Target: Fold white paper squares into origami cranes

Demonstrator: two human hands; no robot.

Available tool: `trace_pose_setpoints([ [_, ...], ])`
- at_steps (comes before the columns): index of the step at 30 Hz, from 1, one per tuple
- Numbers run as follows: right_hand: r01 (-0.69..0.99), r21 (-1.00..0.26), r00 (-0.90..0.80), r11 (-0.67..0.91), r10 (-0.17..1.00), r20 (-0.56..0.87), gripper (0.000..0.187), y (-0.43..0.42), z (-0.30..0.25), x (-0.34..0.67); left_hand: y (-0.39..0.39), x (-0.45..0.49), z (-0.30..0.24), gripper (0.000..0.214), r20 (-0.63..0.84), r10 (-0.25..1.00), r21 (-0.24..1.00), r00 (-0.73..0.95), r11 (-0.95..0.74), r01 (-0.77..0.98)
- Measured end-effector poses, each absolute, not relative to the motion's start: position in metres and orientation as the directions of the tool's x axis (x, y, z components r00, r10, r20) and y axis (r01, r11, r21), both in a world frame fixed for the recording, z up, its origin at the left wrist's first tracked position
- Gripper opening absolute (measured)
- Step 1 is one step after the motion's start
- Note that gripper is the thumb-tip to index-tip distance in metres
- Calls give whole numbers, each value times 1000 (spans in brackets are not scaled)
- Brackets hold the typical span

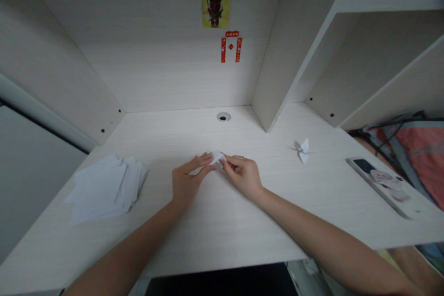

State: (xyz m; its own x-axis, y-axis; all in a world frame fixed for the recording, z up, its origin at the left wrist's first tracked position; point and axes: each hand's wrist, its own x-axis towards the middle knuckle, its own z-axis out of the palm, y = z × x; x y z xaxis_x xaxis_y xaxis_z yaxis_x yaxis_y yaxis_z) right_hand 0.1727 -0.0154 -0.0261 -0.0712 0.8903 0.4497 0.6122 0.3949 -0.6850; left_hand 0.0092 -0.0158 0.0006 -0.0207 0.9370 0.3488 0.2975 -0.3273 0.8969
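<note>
Between my two hands, on the middle of the desk, is a small piece of folded white paper (218, 159). My left hand (190, 176) grips its left side, thumb below and fingers laid over the top. On its right side my right hand (244, 173) pinches the paper between thumb and fingers; a ring shows on one finger. The fingers cover much of the paper, so its exact folds are hard to make out. Off to the right stands a small white paper crane (303, 151), apart from both hands.
A loose stack of white paper sheets (107, 187) lies at the left of the desk (194, 240). At the right is a phone (383, 187) in a case with pictures. A round cable hole (224, 117) sits near the back panel. An upright divider (277, 55) rises at the back right.
</note>
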Motion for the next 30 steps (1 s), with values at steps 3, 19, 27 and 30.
trace_pose_setpoints([
  [3,620,-677,-80,398,889,450,27,-16,-26,172,-17,11,2,18,300,952,924,-54,-276,264],
  [19,-162,-984,-135,80,986,102,26,-9,-28,165,-17,10,-1,43,314,944,827,104,-326,459],
  [27,22,-967,-178,253,953,245,64,-18,-28,167,-11,10,-7,31,142,977,982,160,-160,102],
  [30,186,-898,-203,399,910,363,64,-20,-24,170,-7,10,-8,34,51,985,999,166,-53,3],
])
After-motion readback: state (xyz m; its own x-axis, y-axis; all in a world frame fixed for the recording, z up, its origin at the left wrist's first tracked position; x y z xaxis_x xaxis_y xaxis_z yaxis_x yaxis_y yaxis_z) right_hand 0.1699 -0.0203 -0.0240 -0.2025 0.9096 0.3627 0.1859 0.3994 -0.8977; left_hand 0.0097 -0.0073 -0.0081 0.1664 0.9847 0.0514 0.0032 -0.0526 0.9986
